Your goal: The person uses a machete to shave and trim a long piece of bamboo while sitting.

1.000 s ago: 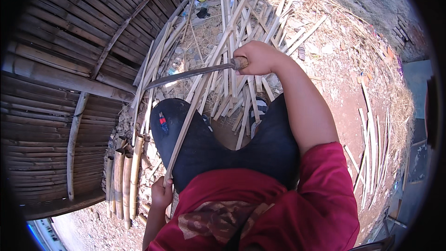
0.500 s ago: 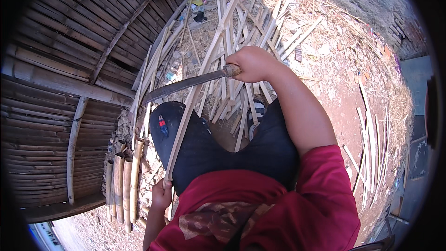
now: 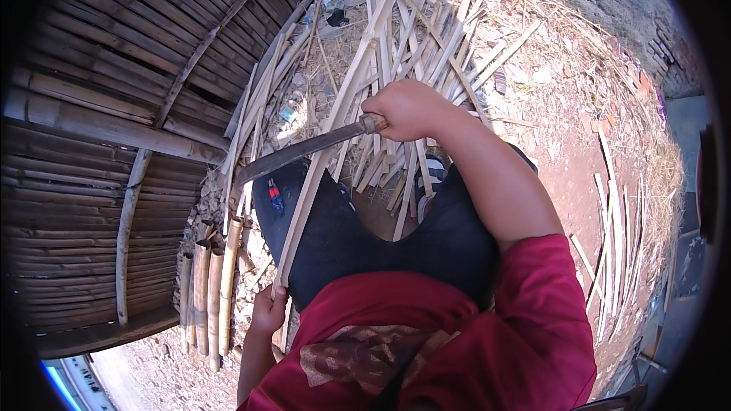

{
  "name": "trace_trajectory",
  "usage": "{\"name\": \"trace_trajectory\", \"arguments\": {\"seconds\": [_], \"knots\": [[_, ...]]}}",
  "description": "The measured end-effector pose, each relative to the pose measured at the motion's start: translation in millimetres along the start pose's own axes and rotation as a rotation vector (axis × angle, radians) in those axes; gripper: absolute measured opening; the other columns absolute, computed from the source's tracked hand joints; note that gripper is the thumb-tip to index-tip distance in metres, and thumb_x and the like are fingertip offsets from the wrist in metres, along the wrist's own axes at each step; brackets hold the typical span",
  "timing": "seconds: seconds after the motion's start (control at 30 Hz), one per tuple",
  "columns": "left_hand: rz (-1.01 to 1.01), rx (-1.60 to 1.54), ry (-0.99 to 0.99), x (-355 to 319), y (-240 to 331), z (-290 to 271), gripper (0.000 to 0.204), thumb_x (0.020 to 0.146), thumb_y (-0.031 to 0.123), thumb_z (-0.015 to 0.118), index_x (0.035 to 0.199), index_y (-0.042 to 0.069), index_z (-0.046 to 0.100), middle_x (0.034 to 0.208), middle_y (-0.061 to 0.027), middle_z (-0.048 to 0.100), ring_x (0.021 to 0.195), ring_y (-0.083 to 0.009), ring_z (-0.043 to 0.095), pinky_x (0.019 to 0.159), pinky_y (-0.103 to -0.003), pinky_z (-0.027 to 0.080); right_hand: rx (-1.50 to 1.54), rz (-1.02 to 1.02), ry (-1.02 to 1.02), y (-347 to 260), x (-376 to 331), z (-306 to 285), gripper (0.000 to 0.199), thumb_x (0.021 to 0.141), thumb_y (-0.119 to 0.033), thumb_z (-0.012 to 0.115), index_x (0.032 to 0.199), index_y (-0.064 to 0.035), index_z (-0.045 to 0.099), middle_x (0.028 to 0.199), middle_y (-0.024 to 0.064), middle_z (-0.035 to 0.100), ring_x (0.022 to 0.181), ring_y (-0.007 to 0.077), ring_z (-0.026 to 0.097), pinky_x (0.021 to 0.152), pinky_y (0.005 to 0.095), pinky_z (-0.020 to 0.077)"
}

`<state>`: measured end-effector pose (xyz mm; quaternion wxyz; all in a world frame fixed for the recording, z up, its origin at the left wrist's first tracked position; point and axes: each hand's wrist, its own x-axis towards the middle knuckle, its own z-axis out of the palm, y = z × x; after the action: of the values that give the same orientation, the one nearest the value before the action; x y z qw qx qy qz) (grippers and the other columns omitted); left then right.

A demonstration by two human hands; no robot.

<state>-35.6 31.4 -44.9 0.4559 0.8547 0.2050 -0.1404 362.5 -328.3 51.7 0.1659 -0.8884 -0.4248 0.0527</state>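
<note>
Nearest, at the bottom of the view, the person's red shirt (image 3: 426, 350) and dark trousers (image 3: 396, 243) fill the middle. Just left of the lap, the left hand (image 3: 268, 312) is wrapped around the near end of a long bamboo strip (image 3: 320, 160), which slants up and away across the left knee toward the far pile. To the left of that hand, a few short bamboo tubes (image 3: 205, 289) stand side by side on the dirt, close to the wall.

Farther out, the right hand (image 3: 411, 110) is clenched on the handle of a long dark blade (image 3: 297, 154). The blade points left and slightly nearer, and it crosses the held strip; whether the edge actually touches the strip is hard to tell from here.

Beyond the hands, a loose heap of split bamboo slats (image 3: 426, 38) fans out over dry straw. A woven bamboo wall (image 3: 114, 106) curves along the left side. More pale strips (image 3: 617, 243) lie on the reddish ground at the right.
</note>
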Motion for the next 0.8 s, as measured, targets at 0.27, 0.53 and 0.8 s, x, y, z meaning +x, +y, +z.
{"name": "trace_trajectory", "arguments": {"seconds": [0.27,0.53,0.8], "knots": [[-0.066,-0.128,-0.03,-3.4,13.4,-0.4,0.057,0.104,0.056,0.05,0.079,0.005,0.056,0.063,0.001,0.05,0.057,-0.0084,0.045,0.052,-0.028,0.037,0.235,0.248,0.17,60.9,12.1,11.0,0.024,0.078,-0.027,0.073,0.092,-0.0081,0.07,0.085,0.0184,0.07,0.088,0.0395,0.068,0.078,0.0497,0.0539],[-0.275,-0.271,-0.197,-0.7,24.8,-19.7,0.061,0.101,0.064,0.047,0.082,0.007,0.056,0.061,0.0027,0.048,0.05,-0.0085,0.043,0.047,-0.026,0.036,-0.013,-0.069,-0.071,-15.2,7.7,20.4,0.022,0.08,-0.028,0.073,0.091,-0.009,0.07,0.081,0.0175,0.07,0.082,0.0405,0.068,0.074,0.0505,0.0532],[-0.32,-0.284,-0.207,-2.6,37.1,-19.0,0.064,0.101,0.066,0.043,0.086,0.006,0.058,0.06,-0.0011,0.05,0.048,-0.0128,0.048,0.048,-0.028,0.041,0.198,0.343,0.148,74.6,17.2,27.0,0.035,0.078,-0.032,0.075,0.101,-0.0051,0.072,0.096,0.0203,0.072,0.095,0.0407,0.069,0.085,0.048,0.0539]]}}
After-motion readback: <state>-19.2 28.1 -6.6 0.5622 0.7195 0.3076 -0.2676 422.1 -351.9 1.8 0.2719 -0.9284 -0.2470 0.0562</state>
